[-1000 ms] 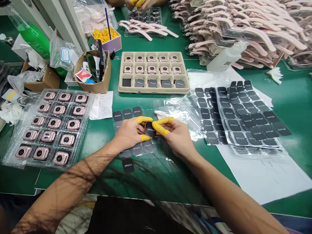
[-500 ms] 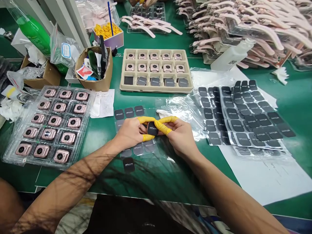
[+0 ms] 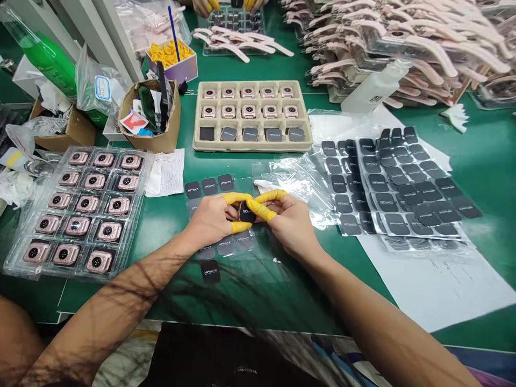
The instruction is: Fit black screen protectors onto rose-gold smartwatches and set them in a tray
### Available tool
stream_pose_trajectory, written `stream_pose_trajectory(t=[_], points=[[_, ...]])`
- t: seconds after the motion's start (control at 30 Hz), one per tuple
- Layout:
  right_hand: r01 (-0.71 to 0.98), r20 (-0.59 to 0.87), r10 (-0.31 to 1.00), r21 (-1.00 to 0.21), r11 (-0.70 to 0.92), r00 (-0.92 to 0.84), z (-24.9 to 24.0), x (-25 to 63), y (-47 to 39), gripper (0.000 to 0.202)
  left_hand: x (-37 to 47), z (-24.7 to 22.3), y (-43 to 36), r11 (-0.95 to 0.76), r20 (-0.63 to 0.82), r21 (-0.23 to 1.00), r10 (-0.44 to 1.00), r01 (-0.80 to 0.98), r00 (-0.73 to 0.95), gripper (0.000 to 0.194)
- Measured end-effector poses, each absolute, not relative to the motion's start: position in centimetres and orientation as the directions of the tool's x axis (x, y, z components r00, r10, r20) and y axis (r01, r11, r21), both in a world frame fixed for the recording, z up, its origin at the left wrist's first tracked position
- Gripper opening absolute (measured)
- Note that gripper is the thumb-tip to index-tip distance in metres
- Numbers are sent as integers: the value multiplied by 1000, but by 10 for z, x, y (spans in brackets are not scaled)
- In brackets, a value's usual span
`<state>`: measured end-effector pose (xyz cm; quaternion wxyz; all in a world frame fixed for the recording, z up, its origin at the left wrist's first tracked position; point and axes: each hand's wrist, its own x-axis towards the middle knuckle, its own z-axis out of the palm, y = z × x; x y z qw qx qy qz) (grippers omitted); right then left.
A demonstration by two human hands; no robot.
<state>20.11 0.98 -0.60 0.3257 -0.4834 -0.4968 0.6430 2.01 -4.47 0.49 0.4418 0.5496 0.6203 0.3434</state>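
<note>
My left hand [image 3: 212, 217], with yellow covers on its fingers, grips a small watch case [image 3: 246, 212] by its left side. The case has a black labelled face turned up. My right hand [image 3: 292, 223], also with yellow finger covers, presses thumb and finger on the face's right side. Both hands hover over a clear sheet of dark square labels [image 3: 226, 247]. One loose dark label [image 3: 210, 272] lies nearer me. Behind my hands stands a beige tray [image 3: 252, 145] with two rows of pink watch cases and a front row of dark-faced pieces.
At left, a clear tray [image 3: 83, 215] holds pink watch cases, near a cardboard box [image 3: 165, 126]. Label sheets [image 3: 387, 199], a white bottle [image 3: 373, 91] and stacked pink straps [image 3: 403, 48] lie at right. Another person's hands [image 3: 205, 6] work at the top.
The view has shifted slightly, so most things appear a little further left. The other person's hands now show more at the top. My hands keep their hold on the watch case.
</note>
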Motion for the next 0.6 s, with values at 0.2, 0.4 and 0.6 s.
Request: stream_pose_trajectory(t=[0.2, 0.4, 0.6], points=[[29, -252, 942, -967, -252, -221, -6, 204, 13, 54, 21, 5, -45, 197, -202, 929, 979, 314, -17, 60], [141, -200, 895, -978, -156, -398, -12, 200, 19, 67, 20, 6, -44, 160, -163, 957, 987, 243, -5, 57], [195, -129, 947, -978, -73, -294, -15, 205, 21, 33, 23, 8, -45, 224, -225, 974, 968, -25, -114, 68]])
